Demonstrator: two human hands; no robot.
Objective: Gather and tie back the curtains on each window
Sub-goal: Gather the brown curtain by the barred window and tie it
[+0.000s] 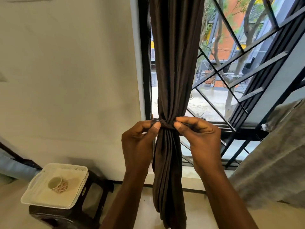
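Lower left: white perforated plastic tray point(79, 169) on a dark stool point(92, 204). Centre, at the black-framed window point(145, 63): left hand point(138, 142) pinching one end of a dark fabric tie-band point(166, 125) cinched round the gathered dark brown curtain point(176, 63); right hand point(203, 141) pinching the other end between fingers and thumb.

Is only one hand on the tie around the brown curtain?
No: the left hand and the right hand each pinch an end of the tie wrapped around the gathered curtain.

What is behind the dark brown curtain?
Either side of the curtain, window glass and a black grille show, street beyond. What lies directly behind the cloth is covered.
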